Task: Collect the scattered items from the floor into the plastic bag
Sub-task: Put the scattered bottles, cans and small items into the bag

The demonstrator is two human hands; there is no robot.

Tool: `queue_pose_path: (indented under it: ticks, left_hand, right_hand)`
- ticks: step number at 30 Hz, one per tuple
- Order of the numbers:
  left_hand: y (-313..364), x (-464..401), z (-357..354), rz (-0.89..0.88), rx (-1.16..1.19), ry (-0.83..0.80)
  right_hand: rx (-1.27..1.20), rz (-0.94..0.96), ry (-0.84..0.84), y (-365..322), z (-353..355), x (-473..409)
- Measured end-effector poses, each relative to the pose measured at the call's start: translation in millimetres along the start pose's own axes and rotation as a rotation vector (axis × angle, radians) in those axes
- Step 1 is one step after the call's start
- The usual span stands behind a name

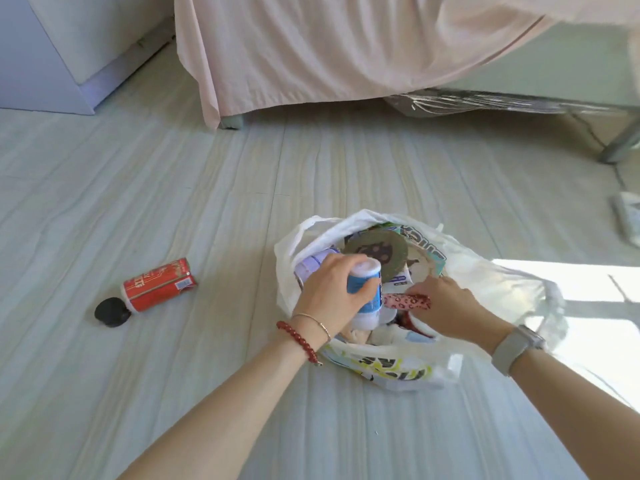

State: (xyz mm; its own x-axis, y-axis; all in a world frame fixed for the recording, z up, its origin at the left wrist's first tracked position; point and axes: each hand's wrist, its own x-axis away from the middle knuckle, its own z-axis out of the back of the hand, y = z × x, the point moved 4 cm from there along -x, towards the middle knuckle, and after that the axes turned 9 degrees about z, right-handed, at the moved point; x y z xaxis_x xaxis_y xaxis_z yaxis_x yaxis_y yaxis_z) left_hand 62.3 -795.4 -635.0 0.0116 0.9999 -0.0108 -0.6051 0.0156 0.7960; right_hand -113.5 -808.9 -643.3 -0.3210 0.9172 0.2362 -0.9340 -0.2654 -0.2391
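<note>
A white plastic bag (391, 372) stands open on the floor, filled with several items, among them a round brown card with a cartoon print (377, 252). My left hand (329, 292) grips a blue-and-white bottle (365, 282) inside the bag's mouth. My right hand (446, 306) holds a pink leopard-print stick (403, 302) just inside the bag. On the floor to the left lie a red packet (159, 284) and a small black round lid (112, 311) touching its lower end.
A bed with a pink sheet (311, 57) hanging to the floor fills the back. A metal frame leg (620, 147) stands at the right. A white cabinet (45, 64) is at the back left. A white object (628, 216) lies at the right edge.
</note>
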Motion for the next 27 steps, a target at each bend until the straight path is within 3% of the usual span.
queue_pose_path:
  ticks: [3, 6, 10, 15, 20, 23, 27]
  left_hand:
    - [-5.9, 0.2, -25.4, 0.029, -0.260, -0.084]
    - [-10.6, -3.0, -29.5, 0.007, -0.484, -0.006]
    - [-6.6, -2.4, -4.7, -0.126, -0.391, 0.337]
    - [-55.0, 5.4, 58.0, -0.025, -0.378, 0.436]
    - [-160.4, 27.7, 134.5, 0.353, -0.475, 0.407]
    - [-222.6, 45.4, 174.9, 0.652, -0.489, 0.360]
    - [-284.3, 62.6, 196.7, 0.774, -0.456, 0.189]
  right_hand:
    - [0.087, -0.060, -0.043, 13.9, -0.3, 10.3]
    - [0.159, -0.068, 0.046, 13.8, 8.3, 10.1]
    - [-0.013, 0.054, 0.332, -13.5, 25.7, 1.4]
    - [-0.165, 0.337, 0.579, -85.4, 23.2, -14.9]
    - [-0.247, 0.570, 0.422, -180.7, -27.0, -46.5]
    - [-0.122, 0.626, 0.255, -234.3, -63.7, -77.0]
    - [0.059, 0.644, -0.067, -282.0, -108.8, -120.9]
